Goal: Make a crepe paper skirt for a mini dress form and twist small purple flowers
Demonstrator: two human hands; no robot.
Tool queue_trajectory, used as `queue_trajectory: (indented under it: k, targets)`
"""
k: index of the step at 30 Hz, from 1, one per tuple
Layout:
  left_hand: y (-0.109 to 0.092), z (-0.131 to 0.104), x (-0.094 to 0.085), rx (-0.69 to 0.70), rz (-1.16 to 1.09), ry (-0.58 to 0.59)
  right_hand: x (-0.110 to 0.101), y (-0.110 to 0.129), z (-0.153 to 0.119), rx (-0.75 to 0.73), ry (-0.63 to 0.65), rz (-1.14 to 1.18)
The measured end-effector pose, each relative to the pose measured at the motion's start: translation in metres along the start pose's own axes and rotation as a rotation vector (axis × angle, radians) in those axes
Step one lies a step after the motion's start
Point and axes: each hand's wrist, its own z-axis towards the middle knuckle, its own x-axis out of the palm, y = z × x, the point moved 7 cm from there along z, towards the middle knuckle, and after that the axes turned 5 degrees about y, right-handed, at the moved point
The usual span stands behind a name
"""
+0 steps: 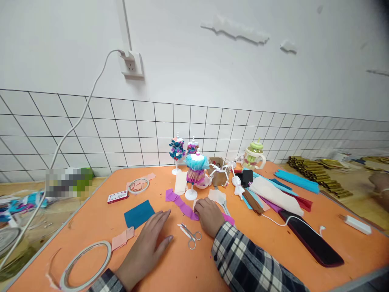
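My right hand (209, 217) is closed, its fingers curled down on a purple crepe paper strip (180, 204); the strip comes out on both sides of it, and the fingertips are partly hidden. My left hand (146, 247) lies open and flat, fingers stretched, beside a teal paper rectangle (139, 214) and a folded pink paper piece (122, 238). Between both hands small scissors (190, 234) lie on the orange tabletop. Just beyond the right hand stands a small dress form (196, 172) with a light blue ruffle above a purple-pink skirt and a round white base.
Behind are two more decorated dress forms (177, 150). Tape rolls (107, 253) and a small red-and-white box (118, 197) lie left. Rightward are a cardboard box (219, 172), a green-lidded cup (254, 155), paper strips (275, 194), a black-and-maroon long item (316, 241) and a white cable.
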Motion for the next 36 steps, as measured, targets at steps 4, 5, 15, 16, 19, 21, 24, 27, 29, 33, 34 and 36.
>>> queue_trajectory:
  k: [4,5,15,16,19,21,24,27,29,33,34,36]
  targets:
    - [-0.007,0.0,-0.004,0.031,-0.004,-0.041,-0.014,0.016,-0.004,-0.086,-0.094,0.076]
    - [-0.009,0.0,-0.006,0.033,-0.004,-0.054,-0.015,0.021,-0.005,-0.122,-0.102,0.094]
    - [-0.014,-0.002,0.007,0.074,0.045,0.025,0.004,0.028,-0.005,-0.059,-0.054,0.202]
    - [-0.012,-0.002,0.005,0.055,0.042,0.009,0.002,0.013,-0.003,0.046,-0.075,0.211]
    - [-0.003,0.002,-0.004,-0.021,0.075,-0.01,-0.004,-0.037,-0.003,0.293,-0.111,0.248]
    - [0.005,0.005,-0.01,-0.068,0.129,0.015,-0.007,-0.062,-0.005,0.358,-0.105,0.266]
    - [0.022,0.007,-0.022,-0.162,0.234,0.079,-0.012,-0.078,-0.01,0.345,-0.08,0.266]
    - [0.044,0.006,-0.035,-0.301,0.348,0.143,-0.02,-0.072,-0.015,0.299,-0.093,0.236]
    - [0.052,0.005,-0.041,-0.34,0.367,0.17,-0.027,-0.059,-0.016,0.26,-0.112,0.22]
    - [0.054,0.004,-0.043,-0.358,0.374,0.245,-0.025,-0.026,-0.013,0.117,-0.062,0.222]
    - [0.054,0.004,-0.043,-0.359,0.374,0.263,-0.022,-0.019,-0.013,0.083,-0.036,0.223]
    - [0.053,0.004,-0.043,-0.364,0.371,0.292,-0.017,-0.01,-0.012,0.041,0.012,0.216]
